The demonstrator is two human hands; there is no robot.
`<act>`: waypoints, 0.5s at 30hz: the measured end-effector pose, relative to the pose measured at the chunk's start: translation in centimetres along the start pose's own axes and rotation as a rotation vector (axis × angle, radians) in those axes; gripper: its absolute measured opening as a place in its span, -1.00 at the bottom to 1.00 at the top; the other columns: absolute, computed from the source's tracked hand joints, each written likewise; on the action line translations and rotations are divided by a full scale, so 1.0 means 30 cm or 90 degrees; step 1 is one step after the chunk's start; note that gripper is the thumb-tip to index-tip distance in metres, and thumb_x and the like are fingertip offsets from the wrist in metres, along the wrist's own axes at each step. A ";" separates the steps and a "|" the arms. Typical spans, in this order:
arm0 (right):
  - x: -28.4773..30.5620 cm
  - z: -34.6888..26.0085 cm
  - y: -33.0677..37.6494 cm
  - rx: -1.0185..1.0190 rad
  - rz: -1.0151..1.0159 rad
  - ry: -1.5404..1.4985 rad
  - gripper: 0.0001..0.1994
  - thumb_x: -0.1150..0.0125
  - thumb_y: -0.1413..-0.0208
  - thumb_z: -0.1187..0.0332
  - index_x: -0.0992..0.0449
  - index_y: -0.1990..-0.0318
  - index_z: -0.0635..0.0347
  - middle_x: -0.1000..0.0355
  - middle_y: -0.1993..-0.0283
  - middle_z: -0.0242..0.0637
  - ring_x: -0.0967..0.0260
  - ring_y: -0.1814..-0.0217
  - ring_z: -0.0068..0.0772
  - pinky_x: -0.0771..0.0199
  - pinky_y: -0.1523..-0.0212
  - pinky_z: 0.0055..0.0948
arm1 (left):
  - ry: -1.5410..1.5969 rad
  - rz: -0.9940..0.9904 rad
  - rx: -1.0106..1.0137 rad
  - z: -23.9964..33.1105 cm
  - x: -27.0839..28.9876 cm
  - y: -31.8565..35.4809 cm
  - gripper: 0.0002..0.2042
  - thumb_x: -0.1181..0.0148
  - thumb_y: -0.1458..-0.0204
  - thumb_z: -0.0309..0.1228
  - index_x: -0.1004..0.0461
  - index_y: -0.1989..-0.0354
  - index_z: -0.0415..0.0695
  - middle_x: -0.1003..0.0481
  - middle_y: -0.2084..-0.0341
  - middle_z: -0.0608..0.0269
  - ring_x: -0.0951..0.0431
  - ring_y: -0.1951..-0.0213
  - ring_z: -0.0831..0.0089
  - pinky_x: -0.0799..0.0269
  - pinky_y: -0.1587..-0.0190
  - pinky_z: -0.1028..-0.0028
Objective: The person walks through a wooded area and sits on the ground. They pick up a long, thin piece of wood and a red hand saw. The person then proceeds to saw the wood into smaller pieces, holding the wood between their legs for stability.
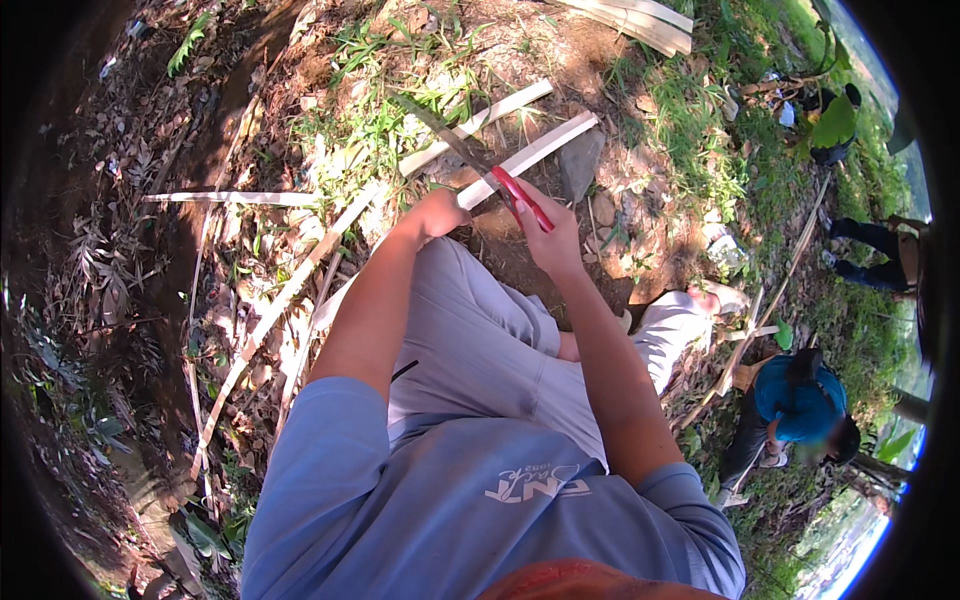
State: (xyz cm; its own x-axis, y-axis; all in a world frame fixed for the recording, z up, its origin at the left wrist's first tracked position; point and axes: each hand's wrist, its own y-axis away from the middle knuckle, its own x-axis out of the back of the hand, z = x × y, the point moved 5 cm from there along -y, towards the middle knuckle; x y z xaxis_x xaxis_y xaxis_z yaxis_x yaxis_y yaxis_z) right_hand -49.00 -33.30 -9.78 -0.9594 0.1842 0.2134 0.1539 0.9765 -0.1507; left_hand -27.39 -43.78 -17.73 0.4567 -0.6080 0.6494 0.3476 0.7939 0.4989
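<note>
My right hand (552, 240) is closed round the red handle of a machete (452, 140). Its long dark blade points up and to the left, crossing a pale wooden strip (540, 148). The near end of that strip is in my left hand (438, 213), whose fingers are curled and partly hidden. From there the strip slants up to the right, its far end by a grey stone (580, 165). A second pale strip (515, 105) lies just beyond, on grass and soil.
More long strips (270, 320) lie on the leafy ground to my left. A stack of pale slats (645, 22) sits at the far side. On the right, a person in a teal shirt (800, 395) bends near a long pole (735, 355); another person (880, 255) stands beyond.
</note>
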 end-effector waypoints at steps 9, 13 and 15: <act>0.271 -0.048 0.399 -0.086 -0.016 0.103 -0.60 -0.27 -0.35 0.39 -0.57 -0.32 0.16 -0.63 0.31 -0.22 -0.45 0.32 -0.68 -0.50 0.24 -0.51 | -0.014 0.004 -0.001 -0.004 -0.027 0.028 -0.56 -0.42 0.05 -0.21 -0.67 0.15 -0.38 -0.69 0.17 -0.23 -0.71 0.17 -0.09 -0.60 0.06 0.12; 0.292 -0.227 0.394 -0.120 -0.062 0.182 -0.58 -0.31 -0.31 0.43 -0.57 -0.31 0.18 -0.62 0.35 -0.18 -0.42 0.37 -0.66 -0.49 0.27 -0.49 | -0.170 0.092 0.051 0.067 -0.020 0.103 -0.56 -0.39 0.01 -0.16 -0.68 0.11 -0.32 -0.68 0.08 -0.17 -0.70 0.02 -0.08 -0.61 -0.05 0.10; 0.290 -0.290 0.353 -0.102 -0.069 0.185 -0.59 -0.31 -0.31 0.43 -0.58 -0.31 0.18 -0.62 0.36 -0.18 -0.40 0.38 -0.65 -0.48 0.28 -0.49 | -0.208 0.089 0.050 0.107 -0.004 0.135 -0.49 -0.38 -0.08 -0.06 -0.63 0.02 -0.31 -0.69 0.07 -0.10 -0.68 -0.03 -0.06 -0.60 -0.10 0.11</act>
State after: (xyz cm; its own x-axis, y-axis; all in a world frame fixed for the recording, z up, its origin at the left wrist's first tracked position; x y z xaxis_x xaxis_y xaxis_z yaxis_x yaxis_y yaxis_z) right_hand -53.67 -20.40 -1.13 -0.8684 0.0794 0.4894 0.1113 0.9931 0.0363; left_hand -28.65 -40.52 -13.95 0.2054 -0.4716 0.8576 0.2308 0.8749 0.4258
